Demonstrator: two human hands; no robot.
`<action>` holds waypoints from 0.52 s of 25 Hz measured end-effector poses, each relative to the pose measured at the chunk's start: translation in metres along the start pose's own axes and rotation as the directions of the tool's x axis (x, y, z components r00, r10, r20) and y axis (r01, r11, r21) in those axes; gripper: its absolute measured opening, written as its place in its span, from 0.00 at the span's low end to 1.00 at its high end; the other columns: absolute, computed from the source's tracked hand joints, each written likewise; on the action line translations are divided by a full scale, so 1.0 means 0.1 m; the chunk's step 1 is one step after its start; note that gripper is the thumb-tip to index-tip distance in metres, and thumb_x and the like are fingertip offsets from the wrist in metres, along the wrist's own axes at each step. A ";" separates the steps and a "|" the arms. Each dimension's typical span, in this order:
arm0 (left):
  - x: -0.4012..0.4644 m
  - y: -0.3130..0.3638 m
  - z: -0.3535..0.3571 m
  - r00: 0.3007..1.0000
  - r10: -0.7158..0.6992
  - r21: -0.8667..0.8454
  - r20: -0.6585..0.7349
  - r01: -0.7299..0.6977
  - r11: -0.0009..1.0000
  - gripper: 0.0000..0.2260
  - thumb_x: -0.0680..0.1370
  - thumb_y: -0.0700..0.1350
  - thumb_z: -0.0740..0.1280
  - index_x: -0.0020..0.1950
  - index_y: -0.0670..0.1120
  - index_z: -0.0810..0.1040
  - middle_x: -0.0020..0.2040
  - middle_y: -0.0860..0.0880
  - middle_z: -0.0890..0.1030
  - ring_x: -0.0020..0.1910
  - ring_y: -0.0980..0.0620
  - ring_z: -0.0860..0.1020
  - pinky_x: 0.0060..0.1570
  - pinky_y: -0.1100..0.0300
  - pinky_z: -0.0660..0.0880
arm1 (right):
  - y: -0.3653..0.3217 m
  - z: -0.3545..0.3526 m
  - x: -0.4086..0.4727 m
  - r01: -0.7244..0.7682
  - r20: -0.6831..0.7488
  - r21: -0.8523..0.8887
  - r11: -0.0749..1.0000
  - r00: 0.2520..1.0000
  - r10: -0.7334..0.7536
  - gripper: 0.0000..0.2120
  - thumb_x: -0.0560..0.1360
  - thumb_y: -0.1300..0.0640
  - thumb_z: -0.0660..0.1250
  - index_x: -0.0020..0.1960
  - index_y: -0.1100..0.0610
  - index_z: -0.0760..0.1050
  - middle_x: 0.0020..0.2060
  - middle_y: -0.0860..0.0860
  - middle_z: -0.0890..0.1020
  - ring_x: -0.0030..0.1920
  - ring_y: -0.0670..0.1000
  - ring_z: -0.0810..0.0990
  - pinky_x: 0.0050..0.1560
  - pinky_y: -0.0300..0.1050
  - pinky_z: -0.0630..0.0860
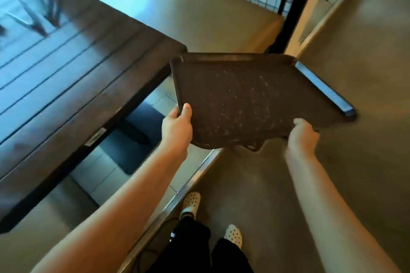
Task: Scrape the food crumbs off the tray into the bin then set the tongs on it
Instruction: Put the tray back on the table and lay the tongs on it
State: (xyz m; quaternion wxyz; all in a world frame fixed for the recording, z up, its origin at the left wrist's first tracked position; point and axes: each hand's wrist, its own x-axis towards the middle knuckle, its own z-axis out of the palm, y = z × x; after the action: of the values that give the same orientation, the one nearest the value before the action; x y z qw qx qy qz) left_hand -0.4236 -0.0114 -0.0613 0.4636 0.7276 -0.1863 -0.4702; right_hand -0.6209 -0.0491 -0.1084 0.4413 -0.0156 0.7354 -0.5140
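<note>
Dark slatted wooden table (73, 68), blurred object (33, 2) on its far end

A dark brown tray (250, 97) speckled with pale crumbs (248, 95); a dark wood-slat tabletop (73, 77) with a blue sheen; 2 white perforated clogs (192, 203) beneath black trousers (199, 250) on a grey-brown floor (366, 117).

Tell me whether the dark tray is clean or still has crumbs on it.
Still crumbed. Pale specks dot the dark rectangular tray, held at its near corners by the left hand and right hand.
</note>
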 end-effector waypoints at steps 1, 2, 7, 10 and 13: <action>-0.06 0.16 -0.24 0.998 0.042 -0.037 -0.038 -0.043 0.998 0.16 0.81 0.52 0.56 0.67 0.49 0.71 0.53 0.53 0.81 0.51 0.51 0.81 0.56 0.52 0.77 | -0.13 0.09 -0.12 0.029 0.029 0.010 1.000 0.999 -0.029 0.28 0.75 0.60 0.64 0.73 0.56 0.60 0.66 0.54 0.71 0.63 0.55 0.74 0.62 0.49 0.72; -0.09 0.29 -0.44 0.995 0.064 -0.064 -0.079 -0.069 0.996 0.14 0.81 0.51 0.57 0.65 0.51 0.72 0.48 0.55 0.81 0.46 0.53 0.82 0.50 0.54 0.80 | -0.26 0.18 -0.23 0.064 0.051 0.044 0.997 0.997 -0.066 0.29 0.75 0.61 0.64 0.74 0.55 0.59 0.67 0.54 0.71 0.62 0.55 0.74 0.63 0.51 0.73; -0.02 0.72 -1.66 0.953 0.041 -0.243 -0.299 -0.118 0.963 0.11 0.80 0.51 0.59 0.60 0.51 0.74 0.51 0.50 0.82 0.43 0.49 0.82 0.47 0.46 0.80 | -0.53 1.06 -0.87 0.362 0.290 -0.018 0.932 0.894 -0.341 0.37 0.73 0.64 0.64 0.77 0.56 0.50 0.74 0.55 0.61 0.71 0.52 0.65 0.68 0.42 0.64; 0.27 0.72 -2.32 0.915 0.026 -0.272 -0.402 -0.147 0.951 0.08 0.81 0.50 0.58 0.56 0.50 0.75 0.48 0.49 0.82 0.42 0.49 0.83 0.40 0.52 0.81 | -0.40 1.75 -1.22 0.496 0.512 -0.268 0.826 0.800 -0.314 0.36 0.74 0.59 0.65 0.77 0.59 0.51 0.74 0.56 0.60 0.72 0.55 0.63 0.69 0.46 0.62; 0.68 0.61 -2.91 0.873 0.065 -0.179 -0.483 -0.171 0.969 0.11 0.81 0.48 0.59 0.60 0.46 0.75 0.54 0.45 0.81 0.49 0.47 0.80 0.54 0.51 0.77 | -0.07 2.34 -1.51 0.610 0.650 -0.374 0.699 0.710 -0.272 0.34 0.72 0.58 0.69 0.72 0.64 0.58 0.69 0.60 0.67 0.67 0.59 0.69 0.65 0.49 0.66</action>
State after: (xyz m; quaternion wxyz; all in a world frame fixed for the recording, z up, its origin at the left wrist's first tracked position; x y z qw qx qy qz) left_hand -0.1308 0.0555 -0.0066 0.5992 0.7527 -0.0596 -0.2660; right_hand -0.3766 -0.1543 -0.0265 0.4627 -0.4761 0.6662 -0.3397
